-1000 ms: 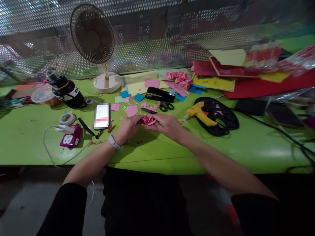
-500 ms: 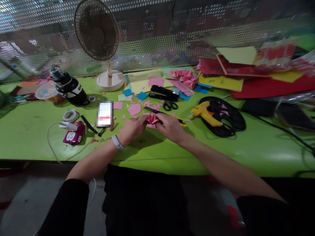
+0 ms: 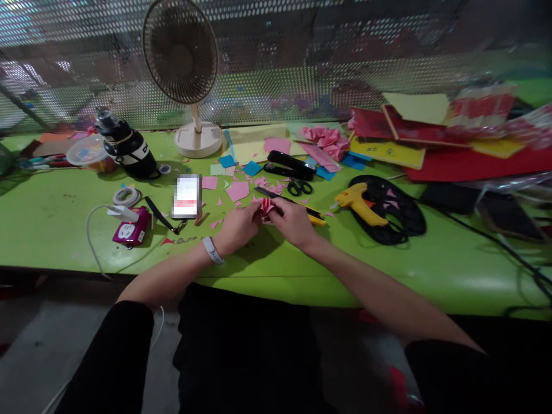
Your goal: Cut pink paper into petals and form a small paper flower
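Observation:
Between my two hands is a small pink folded paper flower (image 3: 267,205), its petals pointing up. My left hand (image 3: 242,225) pinches its left side, and a pale band circles that wrist. From the other side my right hand (image 3: 293,221) grips it with thumb and fingers, which partly cover it. Just behind lies a yellow utility knife (image 3: 316,218) with a dark blade. Black scissors (image 3: 299,187), a black stapler (image 3: 290,165) and pink paper scraps (image 3: 238,190) are spread beyond the hands.
A yellow glue gun (image 3: 364,204) rests on a black pouch at right. Left of the hands are a phone (image 3: 187,196), a magenta power adapter (image 3: 131,227) and a tape roll (image 3: 126,196). A fan (image 3: 198,140), a black bottle (image 3: 129,148) and finished-looking pink paper flowers (image 3: 326,141) stand farther back.
Both hands stay together on the paper flower, which looks more gathered and narrower than before. The view has shifted slightly.

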A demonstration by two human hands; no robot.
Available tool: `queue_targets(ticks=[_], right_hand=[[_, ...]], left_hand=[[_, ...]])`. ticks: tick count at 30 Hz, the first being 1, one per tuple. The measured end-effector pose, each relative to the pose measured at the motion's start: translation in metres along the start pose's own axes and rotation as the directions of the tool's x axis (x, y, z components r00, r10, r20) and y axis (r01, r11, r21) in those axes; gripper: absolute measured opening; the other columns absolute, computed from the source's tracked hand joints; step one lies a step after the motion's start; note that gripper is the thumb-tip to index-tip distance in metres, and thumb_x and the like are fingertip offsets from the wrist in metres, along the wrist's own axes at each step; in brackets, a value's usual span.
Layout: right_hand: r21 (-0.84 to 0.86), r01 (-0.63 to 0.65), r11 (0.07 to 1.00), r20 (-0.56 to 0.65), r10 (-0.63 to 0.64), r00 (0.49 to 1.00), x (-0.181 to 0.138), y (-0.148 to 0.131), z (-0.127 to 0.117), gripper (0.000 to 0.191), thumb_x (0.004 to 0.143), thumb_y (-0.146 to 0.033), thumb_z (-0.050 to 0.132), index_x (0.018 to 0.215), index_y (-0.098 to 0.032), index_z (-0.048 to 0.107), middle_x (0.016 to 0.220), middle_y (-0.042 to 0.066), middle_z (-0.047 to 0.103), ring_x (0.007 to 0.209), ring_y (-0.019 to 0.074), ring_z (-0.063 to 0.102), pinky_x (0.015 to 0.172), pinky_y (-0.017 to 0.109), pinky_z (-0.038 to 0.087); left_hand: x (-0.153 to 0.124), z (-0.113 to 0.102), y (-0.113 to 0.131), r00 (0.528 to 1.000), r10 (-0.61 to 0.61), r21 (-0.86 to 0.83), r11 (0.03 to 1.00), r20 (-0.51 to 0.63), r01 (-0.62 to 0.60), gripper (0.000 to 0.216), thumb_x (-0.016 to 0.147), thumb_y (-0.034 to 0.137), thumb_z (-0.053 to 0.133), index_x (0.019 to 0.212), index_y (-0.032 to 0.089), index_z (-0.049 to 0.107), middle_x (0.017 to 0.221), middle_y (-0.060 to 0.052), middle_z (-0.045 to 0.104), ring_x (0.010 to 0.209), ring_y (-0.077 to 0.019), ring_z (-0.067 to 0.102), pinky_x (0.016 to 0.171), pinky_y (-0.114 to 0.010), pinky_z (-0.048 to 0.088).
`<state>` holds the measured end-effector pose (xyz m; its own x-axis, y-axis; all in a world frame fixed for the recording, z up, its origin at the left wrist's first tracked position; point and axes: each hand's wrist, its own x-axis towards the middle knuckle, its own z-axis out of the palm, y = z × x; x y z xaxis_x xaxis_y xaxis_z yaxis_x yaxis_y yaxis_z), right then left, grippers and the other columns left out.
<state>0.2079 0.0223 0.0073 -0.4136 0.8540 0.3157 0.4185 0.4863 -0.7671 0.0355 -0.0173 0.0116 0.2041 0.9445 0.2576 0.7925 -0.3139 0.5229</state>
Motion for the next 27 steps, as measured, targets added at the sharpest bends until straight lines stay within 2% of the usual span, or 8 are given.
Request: queue_targets(ticks=[5, 8, 12, 15, 19, 23, 25, 27], right_hand=[[-0.144, 0.052, 0.988, 0.16, -0.029, 0.987, -0.003, -0.007, -0.001, 0.019, 0.09, -0.019, 0.045, 0.091, -0.02, 0.065, 0.086, 0.009, 0.071, 0.075, 0.0241, 0.065, 0.073, 0.037, 0.05], [-0.09, 0.05, 0.995, 0.249, -0.027, 0.968, -0.011, -0.01, 0.004, 0.039, 0.085, -0.014, 0.045, 0.119, -0.018, 0.064, 0.096, 0.011, 0.072, 0.084, 0.0259, 0.066, 0.079, 0.04, 0.053], [-0.032, -0.001, 0.999, 0.302, 0.01, 0.953, -0.021, -0.011, 0.015, 0.08, 0.077, -0.01, 0.05, 0.156, -0.013, 0.037, 0.118, 0.018, 0.07, 0.101, 0.0307, 0.068, 0.096, 0.052, 0.053], [-0.005, -0.014, 1.0, 0.321, 0.015, 0.947, -0.019, -0.01, 0.017, 0.091, 0.076, -0.009, 0.054, 0.162, -0.011, 0.026, 0.129, 0.022, 0.068, 0.111, 0.0339, 0.067, 0.103, 0.056, 0.051], [0.144, -0.072, 0.987, 0.269, 0.031, 0.963, -0.005, -0.003, 0.007, 0.082, 0.079, -0.014, 0.059, 0.158, -0.018, 0.038, 0.124, 0.015, 0.074, 0.112, 0.0317, 0.07, 0.103, 0.053, 0.054], [0.451, -0.25, 0.857, 0.248, 0.148, 0.957, 0.005, 0.003, -0.004, 0.064, 0.077, -0.016, 0.063, 0.141, -0.019, 0.059, 0.114, 0.01, 0.078, 0.108, 0.0287, 0.074, 0.098, 0.05, 0.059], [0.537, -0.319, 0.781, 0.257, 0.209, 0.944, 0.007, 0.004, -0.006, 0.052, 0.078, -0.017, 0.066, 0.13, -0.019, 0.068, 0.107, 0.008, 0.079, 0.102, 0.0274, 0.075, 0.093, 0.048, 0.063], [0.569, -0.353, 0.743, 0.267, 0.239, 0.934, 0.008, 0.003, -0.006, 0.039, 0.08, -0.019, 0.068, 0.119, -0.019, 0.073, 0.1, 0.007, 0.079, 0.092, 0.025, 0.077, 0.089, 0.045, 0.065]], left_hand=[[-0.006, -0.003, 0.011, 0.995, -0.079, 0.078, 0.994, 0.063, 0.074, 0.039, 0.098, 0.015, 0.042, 0.133, 0.01, 0.058, 0.087, -0.014, 0.072, 0.068, -0.0241, 0.066, 0.068, -0.037, 0.051], [-0.012, 0.002, 0.014, 0.996, -0.052, 0.061, 0.997, 0.072, 0.048, 0.054, 0.094, 0.008, 0.042, 0.147, 0.009, 0.044, 0.092, -0.013, 0.073, 0.075, -0.0246, 0.07, 0.081, -0.043, 0.056], [-0.016, 0.013, 0.016, 0.998, 0.05, 0.032, 0.998, 0.034, -0.051, 0.071, 0.084, 0.0, 0.045, 0.153, 0.005, 0.031, 0.106, -0.015, 0.074, 0.099, -0.0263, 0.072, 0.113, -0.056, 0.042], [-0.012, 0.014, 0.016, 0.999, 0.032, -0.016, 0.999, 0.008, -0.032, 0.067, 0.084, 0.002, 0.045, 0.15, 0.004, 0.036, 0.107, -0.017, 0.073, 0.1, -0.027, 0.071, 0.114, -0.058, 0.041], [-0.001, 0.0, 0.01, 0.999, -0.032, -0.267, 0.963, -0.028, 0.023, 0.047, 0.089, 0.008, 0.05, 0.136, 0.011, 0.054, 0.103, -0.014, 0.073, 0.089, -0.0223, 0.07, 0.099, -0.049, 0.054], [0.011, -0.008, -0.004, 1.0, -0.013, -0.66, 0.751, 0.009, 0.016, 0.029, 0.089, 0.008, 0.053, 0.116, 0.014, 0.063, 0.109, -0.012, 0.072, 0.099, -0.0182, 0.069, 0.093, -0.037, 0.057], [0.014, -0.005, -0.009, 0.999, -0.036, -0.737, 0.674, 0.04, 0.054, 0.028, 0.09, 0.009, 0.054, 0.116, 0.014, 0.063, 0.105, -0.011, 0.073, 0.095, -0.0168, 0.07, 0.089, -0.035, 0.058], [0.015, -0.001, -0.012, 0.999, -0.033, -0.755, 0.653, 0.042, 0.053, 0.027, 0.092, 0.011, 0.055, 0.117, 0.014, 0.063, 0.105, -0.01, 0.073, 0.094, -0.0162, 0.07, 0.088, -0.034, 0.058]])
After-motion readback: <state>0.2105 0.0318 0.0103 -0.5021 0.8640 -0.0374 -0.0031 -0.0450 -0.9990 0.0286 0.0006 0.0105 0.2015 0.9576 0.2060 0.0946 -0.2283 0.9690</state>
